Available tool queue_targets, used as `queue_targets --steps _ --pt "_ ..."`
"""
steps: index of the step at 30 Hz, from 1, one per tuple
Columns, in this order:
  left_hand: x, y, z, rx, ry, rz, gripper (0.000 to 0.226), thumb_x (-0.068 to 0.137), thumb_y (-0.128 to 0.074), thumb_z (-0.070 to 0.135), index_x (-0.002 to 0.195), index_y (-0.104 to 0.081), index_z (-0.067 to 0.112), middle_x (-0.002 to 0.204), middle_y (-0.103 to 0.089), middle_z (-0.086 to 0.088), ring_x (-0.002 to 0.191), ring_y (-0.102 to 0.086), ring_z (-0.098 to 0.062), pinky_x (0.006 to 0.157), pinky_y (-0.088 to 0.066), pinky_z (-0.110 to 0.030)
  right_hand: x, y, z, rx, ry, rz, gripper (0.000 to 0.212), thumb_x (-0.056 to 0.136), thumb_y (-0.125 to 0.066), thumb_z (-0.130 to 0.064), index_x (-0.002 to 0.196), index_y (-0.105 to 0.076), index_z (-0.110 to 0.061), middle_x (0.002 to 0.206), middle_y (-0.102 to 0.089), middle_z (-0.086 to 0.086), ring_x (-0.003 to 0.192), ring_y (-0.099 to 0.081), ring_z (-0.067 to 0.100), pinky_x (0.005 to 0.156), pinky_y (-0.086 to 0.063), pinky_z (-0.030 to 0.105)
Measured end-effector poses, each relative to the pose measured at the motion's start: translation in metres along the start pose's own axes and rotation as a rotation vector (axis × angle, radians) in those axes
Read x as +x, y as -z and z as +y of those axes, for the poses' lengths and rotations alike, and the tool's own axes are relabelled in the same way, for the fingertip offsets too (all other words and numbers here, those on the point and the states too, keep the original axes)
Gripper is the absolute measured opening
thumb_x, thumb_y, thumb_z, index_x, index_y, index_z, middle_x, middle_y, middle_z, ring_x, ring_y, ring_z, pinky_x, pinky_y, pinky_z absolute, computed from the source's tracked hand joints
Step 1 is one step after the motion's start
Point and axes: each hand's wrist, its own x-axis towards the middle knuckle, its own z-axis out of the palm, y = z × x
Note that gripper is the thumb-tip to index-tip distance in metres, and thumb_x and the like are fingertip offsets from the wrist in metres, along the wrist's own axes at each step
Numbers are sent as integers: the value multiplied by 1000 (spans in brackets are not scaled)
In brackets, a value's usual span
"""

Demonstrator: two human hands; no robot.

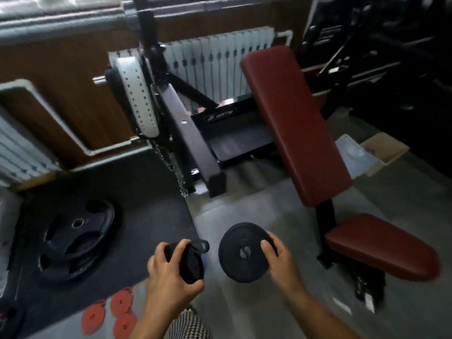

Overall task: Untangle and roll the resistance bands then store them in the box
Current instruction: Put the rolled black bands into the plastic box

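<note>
Far left on the dark mat lies a black weight plate (75, 238), with small red discs (115, 311) near the bottom edge.

My left hand (168, 275) is curled round a rolled black band (189, 264), seen edge-on and held in the air above the floor. A loose loop (202, 245) of its end pokes out at the top. Just beside it, apart, my right hand (281, 263) grips a second coil (241, 253) by its right rim. Its flat face is turned toward me, one digit is pressed on that face, and the rest are wrapped over the edge.

I judge both rolls light, soft and springy, likely to unwind if I loosen my hold. The safest hold is probably across the flat faces with a finger pinning the outer end, and the stray loop needs tucking in.

To the right stands the red padded bench (293, 123). Beyond its right edge sits an open cardboard box (385, 149) with something pale in it, perhaps the storage box.

The whole view is blurred. My fingers behind the coils are hidden. Dark straps (364, 287) on the floor under the bench's seat may be more bands; I cannot tell.
</note>
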Motion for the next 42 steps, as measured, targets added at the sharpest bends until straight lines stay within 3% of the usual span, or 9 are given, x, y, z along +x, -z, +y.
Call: queue_targets --steps 3,14,17,22,27,31,35,39,42 --pt "-32 -43 58 -23 -87 -7 86 51 -65 44 132 -37 43 137 -23 -3 122 -29 -28 98 -40 -40 -24 82 25 2 0 90 26 95 -47 -12 121 -52 -12 109 -55 -1 100 -50 10 75 -41 6" --pt "-82 -167 260 42 -411 -148 81 55 -69 40 131 -38 41 127 -31 -1 118 -35 -30 89 -46 -38 -60 309 86 68 -96 342 42 96 -46 -23 136 -43 -9 134 -49 5 125 -45 21 99 -37 25" --pt "-56 -192 306 45 -391 -132 83 55 -72 36 131 -39 39 131 -31 -3 119 -33 -32 89 -46 -41 -33 364 91 66 -94 409 42 96 -46 -23 136 -44 -9 136 -50 7 125 -46 22 106 -39 37" --pt "-12 -230 381 17 -333 -130 79 54 -76 29 126 -45 37 125 -36 -6 114 -36 -36 89 -42 -45 17 464 85 45 -113 511 39 95 -48 -22 131 -49 -7 130 -55 9 123 -50 24 104 -40 43" --pt "5 -290 493 50 -494 -217 85 42 -56 50 125 -46 39 124 -39 -6 110 -41 -36 88 -44 -43 51 566 93 81 -187 575 37 94 -49 -24 129 -51 -10 129 -57 9 119 -53 24 103 -42 45" --pt "-1 -342 602 163 -632 -356 93 45 -53 53 135 -34 41 135 -25 0 121 -33 -28 93 -42 -34 74 643 121 146 -252 621 43 95 -48 -27 134 -46 -10 134 -52 9 124 -48 24 107 -38 44" --pt "-7 -399 692 179 -626 -399 87 57 -60 50 136 -24 49 137 -16 7 130 -24 -22 96 -40 -32 107 726 142 168 -267 606 40 95 -47 -28 130 -49 -11 129 -55 10 119 -51 26 105 -39 45" --pt "-18 -449 769 96 -481 -329 93 45 -47 59 135 -27 48 136 -19 4 130 -26 -23 100 -41 -36 145 838 147 178 -219 535 34 96 -45 -27 126 -52 -12 119 -58 6 110 -54 23 101 -43 42" --pt "-30 -471 817 66 -413 -312 86 54 -57 52 134 -28 47 134 -19 4 127 -27 -24 99 -42 -38 172 908 142 122 -207 501 39 96 -44 -30 128 -51 -7 123 -57 12 114 -54 28 100 -44 44"
